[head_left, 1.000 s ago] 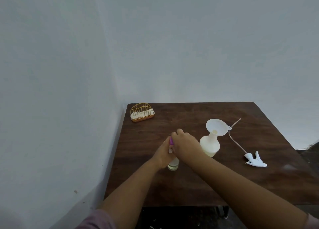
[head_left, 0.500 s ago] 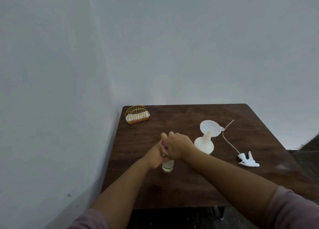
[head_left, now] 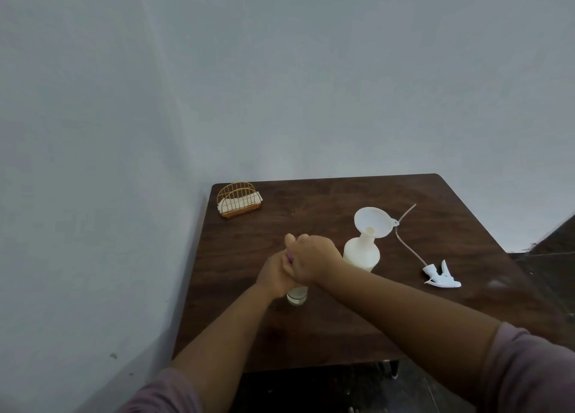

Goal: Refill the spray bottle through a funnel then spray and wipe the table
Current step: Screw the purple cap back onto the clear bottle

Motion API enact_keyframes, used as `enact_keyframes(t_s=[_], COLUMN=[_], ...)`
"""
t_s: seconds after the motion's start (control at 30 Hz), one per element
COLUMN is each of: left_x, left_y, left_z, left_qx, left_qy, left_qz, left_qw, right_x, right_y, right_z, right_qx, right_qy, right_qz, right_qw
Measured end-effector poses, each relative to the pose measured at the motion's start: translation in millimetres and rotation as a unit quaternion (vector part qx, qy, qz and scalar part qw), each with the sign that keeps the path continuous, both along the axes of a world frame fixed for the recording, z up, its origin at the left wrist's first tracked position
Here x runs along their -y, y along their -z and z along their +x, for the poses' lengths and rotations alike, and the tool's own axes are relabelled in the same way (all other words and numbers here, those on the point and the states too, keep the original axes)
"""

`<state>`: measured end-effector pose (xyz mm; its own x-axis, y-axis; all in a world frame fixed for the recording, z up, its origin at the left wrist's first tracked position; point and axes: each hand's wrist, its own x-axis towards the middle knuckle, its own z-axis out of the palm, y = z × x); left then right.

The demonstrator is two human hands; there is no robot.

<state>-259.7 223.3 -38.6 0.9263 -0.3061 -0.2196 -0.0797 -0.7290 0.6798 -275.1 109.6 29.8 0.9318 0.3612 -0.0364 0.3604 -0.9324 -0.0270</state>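
A small clear refill bottle (head_left: 297,296) with pale liquid stands on the dark wooden table (head_left: 404,313). My left hand (head_left: 275,274) grips its body. My right hand (head_left: 312,258) is curled over its top, where a sliver of purple cap (head_left: 289,258) shows between the hands. Just to the right stands the white spray bottle (head_left: 362,254) with a white funnel (head_left: 373,221) seated in its neck. The white trigger spray head (head_left: 441,275) lies on the table further right, its thin tube running back toward the funnel.
A gold wire holder with white napkins (head_left: 239,199) sits at the table's back left corner. The table stands against grey walls at left and behind. Dark floor shows past its right and front edges.
Both hands stay clasped on the small bottle; the right hand has shifted slightly on the cap. The view has swung a little, so everything sits further left in the picture.
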Motion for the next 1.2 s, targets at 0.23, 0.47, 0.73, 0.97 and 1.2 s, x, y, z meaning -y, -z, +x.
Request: enact_keyframes(t_s=[0.23, 0.47, 0.73, 0.97, 1.2], left_x=[6, 1, 2, 4, 6], left_y=[3, 0, 3, 5, 2], left_z=[-4, 0, 1, -11, -18], left_qx=[0.024, 0.001, -0.008, 0.036, 0.044], left_qy=[-0.024, -0.009, 0.007, -0.035, -0.058], left_qz=[0.018, -0.010, 0.020, -0.012, -0.034], left_qw=[0.999, 1.000, 1.000, 0.999, 0.997], right_x=[-7, -16, -8, -22, -26], right_y=[4, 6, 0, 2, -2], right_z=[-3, 1, 4, -5, -4], right_qx=[0.009, -0.010, 0.003, 0.023, -0.002], right_qy=[0.066, 0.120, 0.048, 0.126, 0.160], right_qz=[0.017, 0.040, -0.020, -0.025, -0.020], right_qw=[0.998, 0.992, 0.999, 0.991, 0.987])
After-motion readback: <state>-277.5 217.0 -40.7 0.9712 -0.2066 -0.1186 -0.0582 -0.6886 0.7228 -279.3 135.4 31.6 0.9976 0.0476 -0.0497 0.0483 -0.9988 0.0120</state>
